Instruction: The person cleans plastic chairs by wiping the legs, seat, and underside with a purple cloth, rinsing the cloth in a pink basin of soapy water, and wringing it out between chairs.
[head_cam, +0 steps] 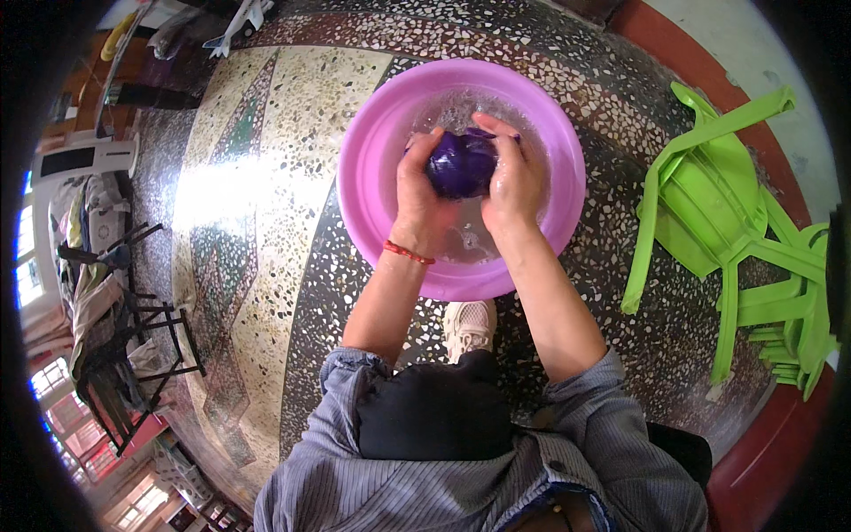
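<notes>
A pink plastic basin (pixel 462 284) stands on the floor before me, with foamy water (pixel 465 243) in it. Over the water, a dark purple wet cloth (pixel 460 166) is bunched into a shiny ball between my two hands. My left hand (pixel 417 183), with a red bracelet (pixel 408 253) at the wrist, grips its left side, thumb towards the top. My right hand (pixel 517 174) cups the right side, fingers curled around the far edge. The undersides of the cloth and of several fingers are hidden.
A green plastic chair (pixel 711 199) lies tipped over on the right, beside more green chair parts (pixel 798 306). My light shoe (pixel 471 327) is just below the basin. Clothes hang over a dark metal rack (pixel 159 326) at left. A toy airplane (pixel 239 26) lies at top left on the terrazzo floor (pixel 299 133).
</notes>
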The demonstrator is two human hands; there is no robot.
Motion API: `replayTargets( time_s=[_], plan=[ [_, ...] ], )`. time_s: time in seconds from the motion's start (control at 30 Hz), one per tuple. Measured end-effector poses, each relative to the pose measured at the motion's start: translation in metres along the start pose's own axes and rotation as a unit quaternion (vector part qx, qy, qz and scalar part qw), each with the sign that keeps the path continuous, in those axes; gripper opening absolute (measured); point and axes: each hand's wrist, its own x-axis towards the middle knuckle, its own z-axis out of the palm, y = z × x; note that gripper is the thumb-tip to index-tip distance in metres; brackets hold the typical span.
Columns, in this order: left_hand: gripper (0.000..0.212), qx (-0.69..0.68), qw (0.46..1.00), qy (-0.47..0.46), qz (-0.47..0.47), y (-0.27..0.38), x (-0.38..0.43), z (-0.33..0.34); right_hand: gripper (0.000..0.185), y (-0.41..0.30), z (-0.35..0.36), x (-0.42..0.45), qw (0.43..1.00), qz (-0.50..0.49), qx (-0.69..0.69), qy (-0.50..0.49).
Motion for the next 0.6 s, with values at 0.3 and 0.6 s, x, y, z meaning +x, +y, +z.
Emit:
replayTargets(
  time_s=[0.3,0.6],
  plan=[
    [0.035,-0.225,0.932,-0.21,-0.189,0.011,-0.016,-0.015,0.023,-0.016,0.008,-0.024,0.78,-0.426,-0.366,-0.276],
    [0.028,0.09,0.936,-0.242,-0.24,0.033,-0.014,-0.016,0.006,-0.028,0.006,-0.049,0.608,-0.51,-0.451,-0.408]
  ],
)
